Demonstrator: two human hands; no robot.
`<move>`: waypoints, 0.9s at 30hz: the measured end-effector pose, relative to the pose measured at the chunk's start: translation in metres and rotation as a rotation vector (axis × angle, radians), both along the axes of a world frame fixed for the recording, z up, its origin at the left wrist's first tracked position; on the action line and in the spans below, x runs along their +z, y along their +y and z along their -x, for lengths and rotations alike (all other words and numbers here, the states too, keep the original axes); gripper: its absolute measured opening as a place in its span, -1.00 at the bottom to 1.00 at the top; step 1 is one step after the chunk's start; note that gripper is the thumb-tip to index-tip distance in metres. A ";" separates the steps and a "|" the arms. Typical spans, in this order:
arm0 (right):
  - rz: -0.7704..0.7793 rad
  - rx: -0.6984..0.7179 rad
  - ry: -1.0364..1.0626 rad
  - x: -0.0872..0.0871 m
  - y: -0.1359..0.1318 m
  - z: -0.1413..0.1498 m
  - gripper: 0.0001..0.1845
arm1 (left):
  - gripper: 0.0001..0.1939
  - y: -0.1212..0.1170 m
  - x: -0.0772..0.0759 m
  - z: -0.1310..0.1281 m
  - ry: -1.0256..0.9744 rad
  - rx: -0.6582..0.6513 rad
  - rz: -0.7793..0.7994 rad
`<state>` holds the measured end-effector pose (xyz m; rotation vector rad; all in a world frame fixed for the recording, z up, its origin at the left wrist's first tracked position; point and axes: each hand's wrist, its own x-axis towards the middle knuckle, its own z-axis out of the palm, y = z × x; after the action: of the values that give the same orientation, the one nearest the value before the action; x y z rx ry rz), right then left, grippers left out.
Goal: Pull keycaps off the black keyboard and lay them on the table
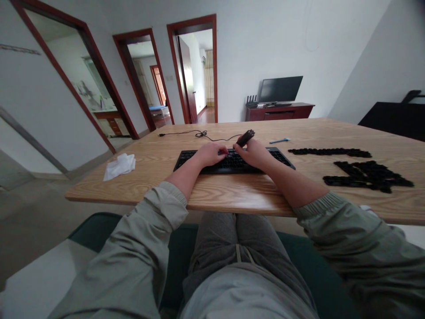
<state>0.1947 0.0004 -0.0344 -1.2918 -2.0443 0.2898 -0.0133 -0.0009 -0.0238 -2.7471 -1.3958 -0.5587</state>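
Observation:
A black keyboard [229,168] lies on the wooden table in front of me, its cable running off behind it. My left hand [211,153] rests over its left-middle part, fingers curled and thumb drawn in close to the keys. Whatever the left fingertips may pinch is too small or hidden to make out. In my right hand [253,153] a thick black cylindrical tool [246,138] is gripped, tilted with its upper end up and to the right. Its lower end points down toward the keys and is hidden by the fingers.
On the right lie a row of small black pieces like keycaps [328,152] and a larger group of them [368,175]. A blue toothbrush [280,141] sits behind the keyboard. White tissue [120,166] is at left; the coiled cable [201,134] lies at the back of the table [149,177].

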 end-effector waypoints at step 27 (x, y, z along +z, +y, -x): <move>0.029 0.278 0.103 0.005 -0.001 -0.013 -0.78 | -0.71 -0.001 -0.003 -0.013 0.254 -0.077 -0.171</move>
<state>0.2076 -0.0010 -0.0299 -0.9861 -2.1361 0.5035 -0.0006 -0.0016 -0.0263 -2.6320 -1.1358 -0.3000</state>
